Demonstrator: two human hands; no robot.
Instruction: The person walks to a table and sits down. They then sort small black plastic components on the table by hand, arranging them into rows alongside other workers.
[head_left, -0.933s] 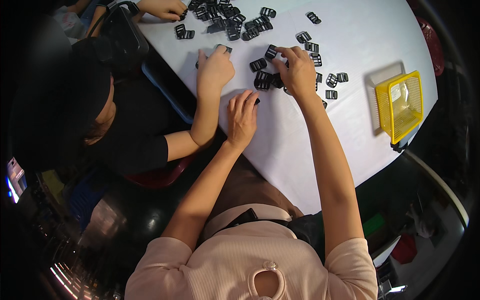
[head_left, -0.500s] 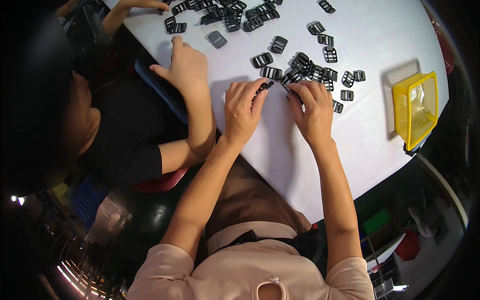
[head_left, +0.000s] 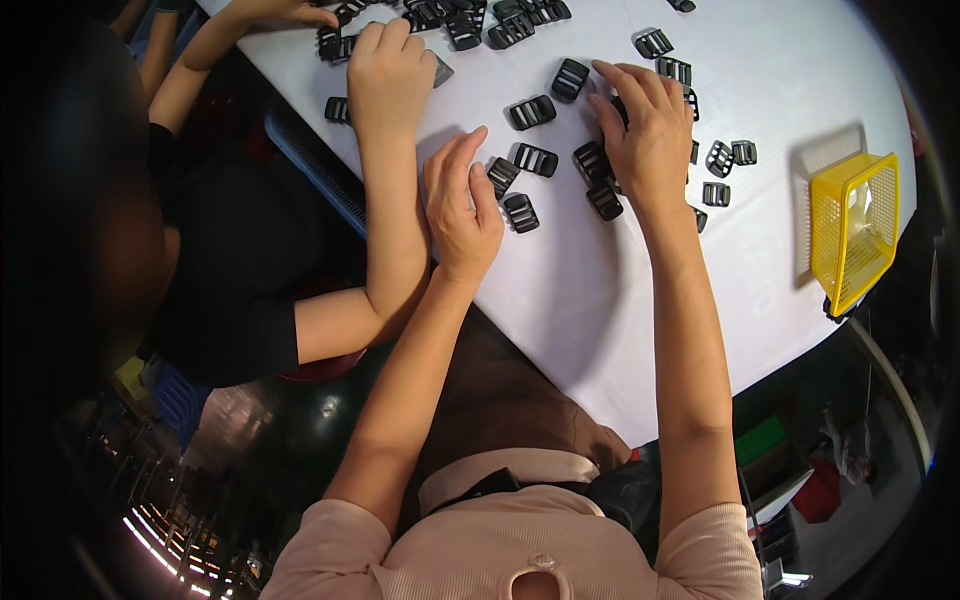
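Arching over a loose cluster of black plastic buckles near the middle of the white tabletop (head_left: 680, 310), the right hand (head_left: 648, 135) has its fingers bent and its thumb apart from them. A dark buckle (head_left: 620, 108) shows in the gap between thumb and forefinger; whether they grip it, I cannot tell. Two more, a buckle (head_left: 590, 160) and a lower buckle (head_left: 604, 202), lie just left of the palm and wrist, toward the tabletop's near corner, while others peep out along the right side of the hand.

The left hand (head_left: 465, 210) is by the tabletop's left edge, loosely curled and released, with nothing visible in its grasp. The closest buckle (head_left: 502, 178) lies just beside its thumb; another buckle (head_left: 521, 213) is slightly nearer the near corner, and a third buckle (head_left: 537, 160) sits farther in from the left edge.

The right hand covers part of its cluster, so the pieces beneath cannot be counted. At the far end of the tabletop, a pile of buckles (head_left: 465, 28) is cut off by the frame. A co-worker's hand (head_left: 392, 75) partly hides a grey piece (head_left: 442, 70). Near the right edge stands a yellow basket (head_left: 828, 225); what lies inside is hard to make out.
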